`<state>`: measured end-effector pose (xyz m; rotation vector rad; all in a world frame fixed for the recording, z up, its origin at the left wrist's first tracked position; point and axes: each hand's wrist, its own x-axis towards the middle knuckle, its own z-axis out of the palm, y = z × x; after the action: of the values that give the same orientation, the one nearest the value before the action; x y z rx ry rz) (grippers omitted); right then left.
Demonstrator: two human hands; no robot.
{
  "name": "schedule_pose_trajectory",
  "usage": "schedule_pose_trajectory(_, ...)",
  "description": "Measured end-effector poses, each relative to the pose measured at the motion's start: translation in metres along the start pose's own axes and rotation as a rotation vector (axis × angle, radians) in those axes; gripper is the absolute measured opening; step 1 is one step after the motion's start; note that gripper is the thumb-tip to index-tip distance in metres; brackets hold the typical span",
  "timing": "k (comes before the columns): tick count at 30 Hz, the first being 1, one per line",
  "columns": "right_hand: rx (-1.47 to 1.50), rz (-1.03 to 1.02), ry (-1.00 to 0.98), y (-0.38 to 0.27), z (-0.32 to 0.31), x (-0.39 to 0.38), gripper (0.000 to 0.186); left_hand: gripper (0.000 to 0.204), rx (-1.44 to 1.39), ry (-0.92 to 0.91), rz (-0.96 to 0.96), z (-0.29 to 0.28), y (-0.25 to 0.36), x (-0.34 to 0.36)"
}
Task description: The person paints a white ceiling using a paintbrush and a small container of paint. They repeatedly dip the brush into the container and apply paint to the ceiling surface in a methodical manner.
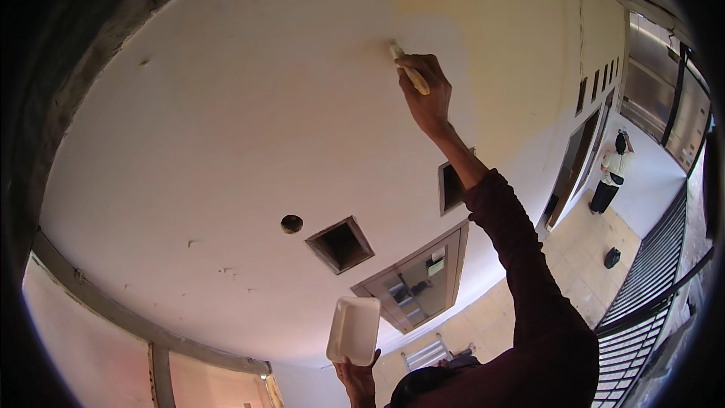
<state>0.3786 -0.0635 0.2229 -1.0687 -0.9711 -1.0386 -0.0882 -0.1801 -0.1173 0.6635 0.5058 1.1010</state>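
Observation:
My right arm, in a dark maroon sleeve, reaches up across the wall. My right hand (430, 98) is closed around a paintbrush (416, 80) with a pale yellowish handle. Its bristle end touches or nearly touches the white wall (249, 113), left of a large pale yellow area (521, 53). Low in the picture my left hand (358, 379) grips the lower end of a white rectangular tray (355, 329), tilted so its inside shows. How much paint the tray holds, I cannot tell.
Below the brush are square openings (340, 245), a round hole (291, 224) and a framed window (419, 279). A person (613, 170) stands at a far wall on the right. A dark bag (612, 258) lies on the tiled floor near a black metal fence (642, 310).

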Motion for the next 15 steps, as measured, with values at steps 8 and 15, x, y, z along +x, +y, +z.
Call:
schedule_pose_trajectory(8, 0.766, 0.497, -0.372, -0.143, 0.003, -0.054, 0.015, 0.062, 0.14, -0.041, -0.005, 0.016, 0.002, 0.007)
schedule_pose_trajectory(15, 0.805, 1.014, -0.731, -0.164, -0.099, -0.147, 0.025, 0.061, 0.11, -0.032, -0.032, 0.027, 0.002, 0.009)
